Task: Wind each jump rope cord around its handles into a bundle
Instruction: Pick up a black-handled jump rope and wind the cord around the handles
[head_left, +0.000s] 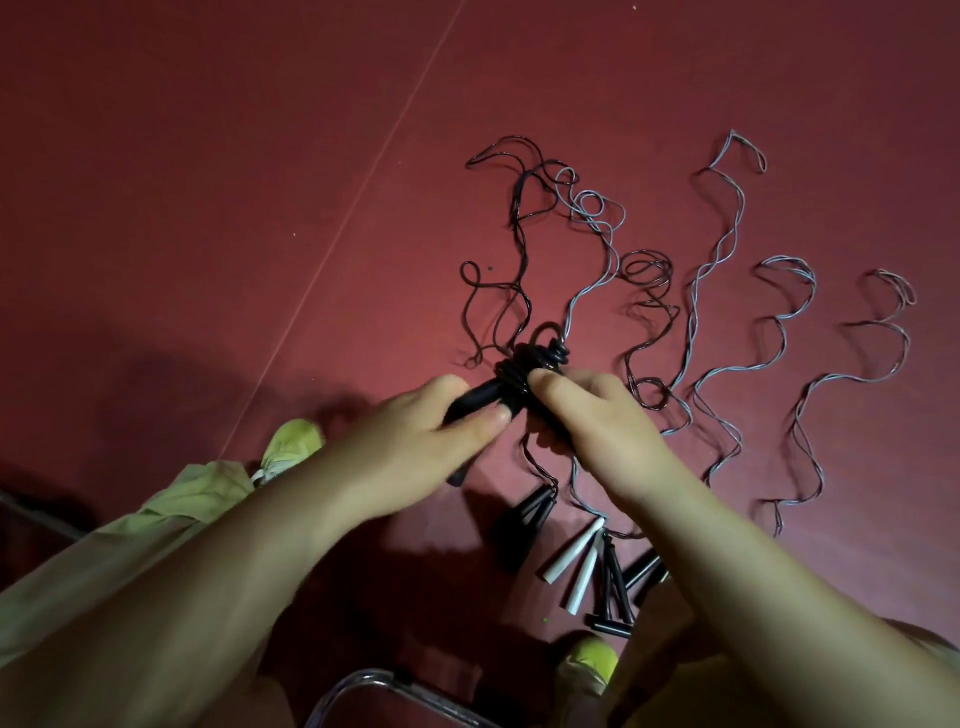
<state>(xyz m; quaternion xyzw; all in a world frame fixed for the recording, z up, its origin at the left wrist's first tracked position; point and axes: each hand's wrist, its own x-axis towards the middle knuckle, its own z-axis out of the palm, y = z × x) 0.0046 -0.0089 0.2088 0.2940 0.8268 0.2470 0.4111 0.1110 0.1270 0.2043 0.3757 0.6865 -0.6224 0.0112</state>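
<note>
Left hand (415, 447): fingers and thumb curled round the black handles (475, 402), holding them above the floor.
Right hand (597, 421): fingers curled on the far end of the same bundle, pinching it by the coil; what lies under the palm is hidden.
Coil (530, 364): black cord wound in tight turns round the handles, a small loop standing up at the top.
Loose cord (498, 306): a black tail runs from the coil onto the floor (208, 182) and away in curls.
Other ropes (727, 322): several grey and dark cords lie unwound in wavy lines to the right, side by side.
Spare handles (582, 561): white and black ones lie clustered near the right forearm.
Shoes (291, 447): yellow-green, one by each arm.
Chair frame (363, 686): chrome tube at the bottom edge.
</note>
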